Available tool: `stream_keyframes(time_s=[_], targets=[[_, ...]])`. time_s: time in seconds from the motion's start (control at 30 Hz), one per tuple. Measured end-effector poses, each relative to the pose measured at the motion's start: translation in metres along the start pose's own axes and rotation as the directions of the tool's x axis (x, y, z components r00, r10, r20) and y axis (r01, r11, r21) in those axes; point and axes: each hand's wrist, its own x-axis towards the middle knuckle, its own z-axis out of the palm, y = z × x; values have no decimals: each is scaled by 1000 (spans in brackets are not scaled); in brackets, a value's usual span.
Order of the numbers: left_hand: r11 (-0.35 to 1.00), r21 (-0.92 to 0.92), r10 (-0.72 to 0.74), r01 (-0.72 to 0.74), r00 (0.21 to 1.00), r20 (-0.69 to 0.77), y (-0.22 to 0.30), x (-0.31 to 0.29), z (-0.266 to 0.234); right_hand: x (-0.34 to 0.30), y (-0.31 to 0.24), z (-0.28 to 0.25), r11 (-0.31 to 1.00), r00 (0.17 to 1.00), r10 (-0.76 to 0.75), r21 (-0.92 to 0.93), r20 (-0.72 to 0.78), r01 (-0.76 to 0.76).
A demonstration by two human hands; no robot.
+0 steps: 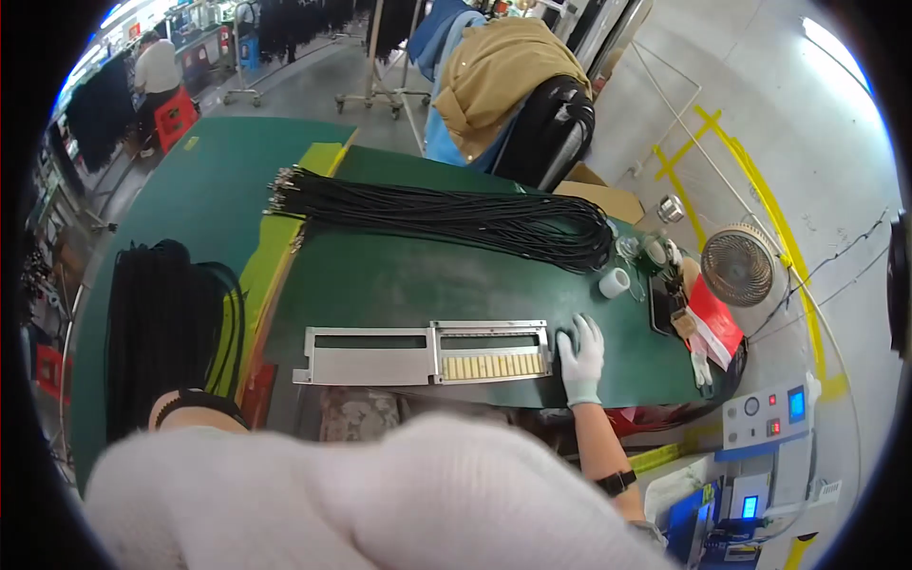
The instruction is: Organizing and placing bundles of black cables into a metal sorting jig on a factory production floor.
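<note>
My right hand [583, 363], in a white glove, lies on the green table [380, 293] with its fingers stretched out. Its thumb side is beside the right end of a metal fixture [372, 365], which has two panels laid flat side by side. A row of pale yellow blocks [489, 367] sits in the right panel. Close up, a large blurred white shape, apparently my gloved left hand [313, 494], fills the lower part of the view. Its fingers cannot be made out, nor whether it holds anything.
A long bundle of black cords [446, 217] lies across the back, another black bundle [157, 332] at left. A white roll [614, 282], a fan [738, 265] and a control box [765, 415] are at right. Behind stands a rack with a tan jacket [503, 76].
</note>
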Motion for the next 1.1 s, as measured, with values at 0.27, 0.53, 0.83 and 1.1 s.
stream_keyframes(time_s=[0.27, 0.53, 0.83, 1.1], targets=[[979, 202, 6, -40, 986, 167, 49, -29, 2, -14, 17, 5, 985, 988, 155, 77, 17, -156], [926, 375, -54, -36, 973, 226, 24, 103, 56, -12, 0, 10, 982, 994, 84, 165, 63, -94], [89, 942, -517, 323, 824, -233, -142, -15, 16, -20, -87, 5, 943, 870, -330, 91, 367, 319], [355, 834, -462, 423, 855, -237, -77, -36, 12, 25, -70, 40, 884, 796, -468, 220, 383, 413]])
